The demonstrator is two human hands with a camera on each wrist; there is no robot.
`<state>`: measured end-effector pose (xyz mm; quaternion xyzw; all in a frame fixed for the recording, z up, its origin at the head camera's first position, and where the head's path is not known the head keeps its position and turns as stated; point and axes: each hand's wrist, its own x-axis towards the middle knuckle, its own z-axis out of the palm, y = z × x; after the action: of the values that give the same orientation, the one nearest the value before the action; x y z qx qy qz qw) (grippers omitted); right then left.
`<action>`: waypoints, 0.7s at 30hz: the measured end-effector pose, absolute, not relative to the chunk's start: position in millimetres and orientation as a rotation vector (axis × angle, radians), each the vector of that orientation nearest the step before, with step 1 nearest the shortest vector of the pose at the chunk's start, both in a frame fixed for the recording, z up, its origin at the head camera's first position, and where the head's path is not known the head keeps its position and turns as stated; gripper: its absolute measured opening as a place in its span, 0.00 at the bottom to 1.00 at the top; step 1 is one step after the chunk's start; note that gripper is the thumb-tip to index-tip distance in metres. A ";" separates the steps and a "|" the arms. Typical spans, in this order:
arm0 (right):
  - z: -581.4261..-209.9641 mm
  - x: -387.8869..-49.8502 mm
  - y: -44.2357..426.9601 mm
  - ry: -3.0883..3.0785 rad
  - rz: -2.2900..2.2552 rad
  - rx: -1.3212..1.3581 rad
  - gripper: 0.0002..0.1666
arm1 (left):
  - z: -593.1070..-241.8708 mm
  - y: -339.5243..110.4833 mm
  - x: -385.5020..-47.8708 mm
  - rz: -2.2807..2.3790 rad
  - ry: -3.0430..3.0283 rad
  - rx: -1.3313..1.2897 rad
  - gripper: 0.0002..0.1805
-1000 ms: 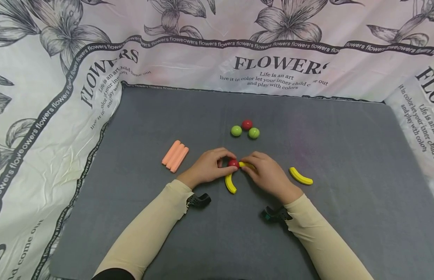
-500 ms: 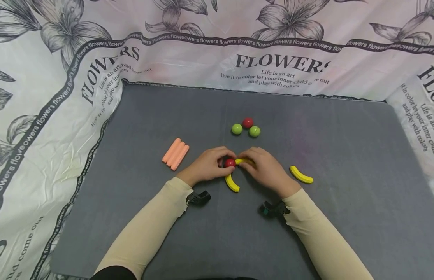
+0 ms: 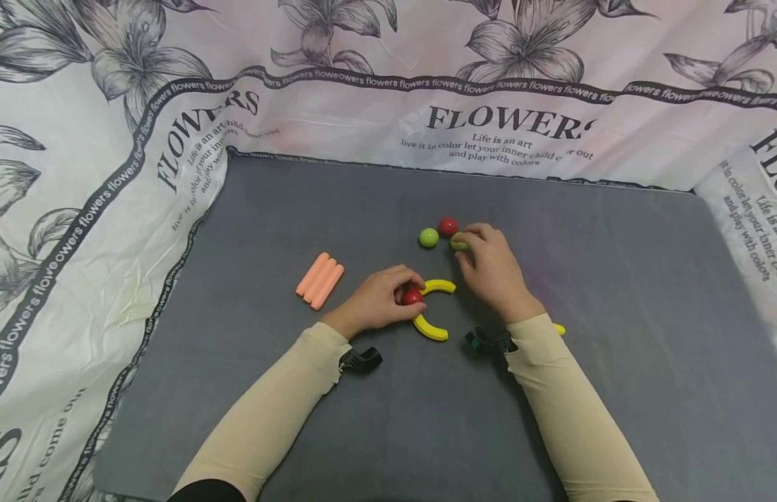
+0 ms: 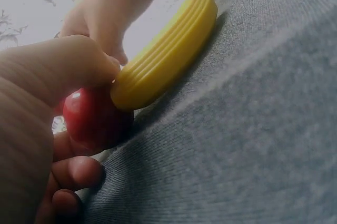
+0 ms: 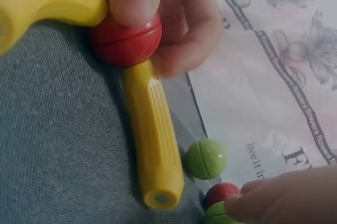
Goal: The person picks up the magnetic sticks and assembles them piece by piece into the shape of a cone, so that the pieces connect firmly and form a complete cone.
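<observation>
My left hand (image 3: 377, 298) pinches a red ball (image 3: 412, 296) between thumb and fingers, low on the grey table. Two curved yellow rods, an upper one (image 3: 440, 286) and a lower one (image 3: 431, 330), touch this ball and form an open arc to its right. In the right wrist view, a small grey disc shows in the end of one yellow rod (image 5: 155, 139). Farther back, my right hand (image 3: 496, 272) has its thumb and fingers around a green ball (image 3: 458, 242), partly hidden by them. Beside it sit another red ball (image 3: 448, 226) and a second green ball (image 3: 428, 238).
Several straight orange rods (image 3: 320, 280) lie side by side left of my left hand. Another yellow rod (image 3: 560, 328) shows only its end past the right sleeve. A white flower-printed sheet (image 3: 338, 118) borders the grey table (image 3: 300, 418) at the back and sides.
My right hand has let go of the upper yellow rod and moved back to the green ball. The left hand stays on the red ball; the lower yellow rod has swung rightward.
</observation>
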<state>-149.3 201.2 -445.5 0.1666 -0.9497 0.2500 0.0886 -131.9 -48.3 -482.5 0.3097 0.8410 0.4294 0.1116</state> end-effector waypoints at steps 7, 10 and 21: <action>-448.8 -151.8 202.4 -2.922 0.635 0.441 0.20 | -483.4 -46.7 -131.3 1.235 2.479 0.952 0.17; -450.3 -150.1 204.9 -2.966 0.633 0.415 0.22 | -483.9 -45.5 -130.3 1.181 2.497 0.958 0.17; -455.6 -121.8 216.7 -3.017 0.786 0.363 0.24 | -486.0 -41.9 -127.8 1.022 2.586 0.985 0.19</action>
<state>-121.8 216.7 -455.6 0.1156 -0.9613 0.2503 0.0012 -127.8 -41.9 -486.0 0.3325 0.8726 0.3447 0.0956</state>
